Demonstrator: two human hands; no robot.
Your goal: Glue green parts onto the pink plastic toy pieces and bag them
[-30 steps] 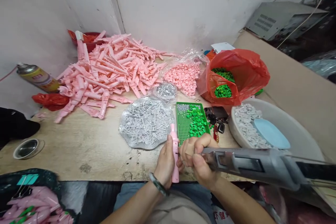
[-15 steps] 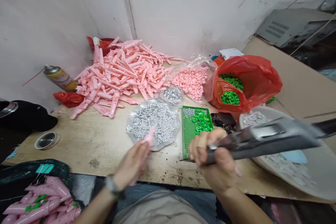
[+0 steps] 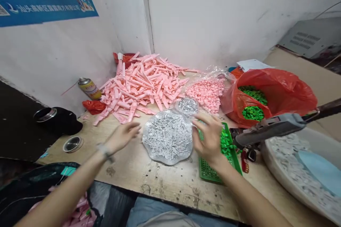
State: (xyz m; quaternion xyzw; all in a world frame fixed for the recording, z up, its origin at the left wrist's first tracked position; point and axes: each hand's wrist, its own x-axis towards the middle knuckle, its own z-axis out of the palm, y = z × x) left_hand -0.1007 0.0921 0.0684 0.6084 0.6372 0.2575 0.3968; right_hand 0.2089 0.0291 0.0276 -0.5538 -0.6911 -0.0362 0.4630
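My left hand point(image 3: 123, 136) reaches out over the wooden table point(image 3: 87, 156) with fingers spread and nothing in it, short of the heap of pink plastic pieces point(image 3: 141, 83). My right hand point(image 3: 209, 135) hovers open over the left part of the green perforated tray point(image 3: 216, 168) holding green parts, beside the clear bag of grey metal pins point(image 3: 167, 136). The grey power screwdriver point(image 3: 271, 127) hangs free to the right of that hand. The hands are slightly blurred.
A bag of small pink rings point(image 3: 208, 92), a red bag of green parts point(image 3: 277, 94), a white basin of grey parts point(image 3: 298, 170), a spray can point(image 3: 89, 88), a steel cup point(image 3: 72, 144) and a dark bag with pink assemblies point(image 3: 80, 209) surround the work area.
The left hand carried the pink piece away toward the lower left and now returns empty. The right hand let go of the screwdriver and moved over the green tray. The camera tilted up.
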